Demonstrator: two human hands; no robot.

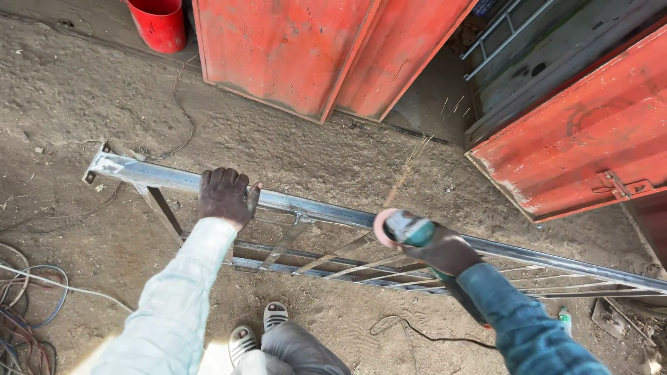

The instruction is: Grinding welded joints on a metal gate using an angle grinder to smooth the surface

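The metal frame (313, 208) lies across the dirt floor (83, 104) from nine to four o'clock. The left hand (224, 196) clasps its top rail; the right hand (448, 250) grips a grinder (406, 228) throwing sparks toward twelve. Best keep the disc steady, feet (257, 333) back.

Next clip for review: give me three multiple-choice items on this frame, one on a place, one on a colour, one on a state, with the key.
1. Where does the left hand rest?
A. on the top rail of the metal frame
B. on the bucket
C. on the ground

2. What colour is the bucket at the top left?
A. blue
B. red
C. white

3. What is the angle grinder in the right hand doing?
A. lying unused
B. throwing sparks
C. hanging by its cable

Key: 1 A, the fingers curl over the rail; 2 B, it is plainly red; 3 B, spark streaks rise from the disc.
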